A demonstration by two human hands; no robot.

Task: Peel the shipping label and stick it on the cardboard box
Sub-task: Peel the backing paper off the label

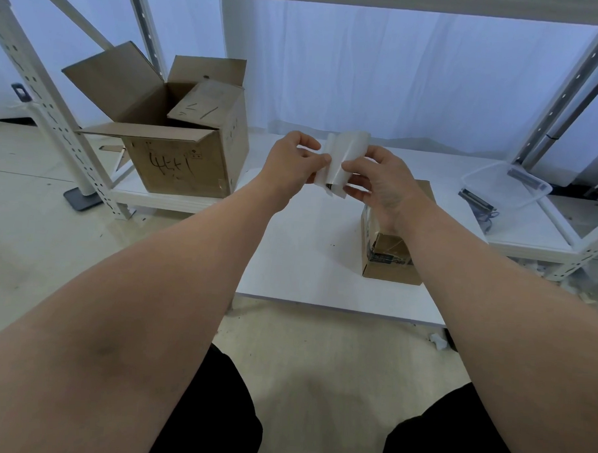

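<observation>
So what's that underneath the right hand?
A small cardboard box on the white table, dark print on its near top edge. The right hand, pinching the shipping label, and its wrist hide much of the top.

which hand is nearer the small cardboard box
Right. The right hand is just above the small box; the left hand is farther to its left. Both pinch the shipping label.

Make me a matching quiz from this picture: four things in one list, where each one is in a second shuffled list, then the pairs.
1 shipping label
2 small cardboard box
3 large open box
4 clear plastic tub

A far right
B pinched between left hand and right hand
C back left, flaps up
D on the white table, below the right hand

Pairs: 1-B, 2-D, 3-C, 4-A
</observation>
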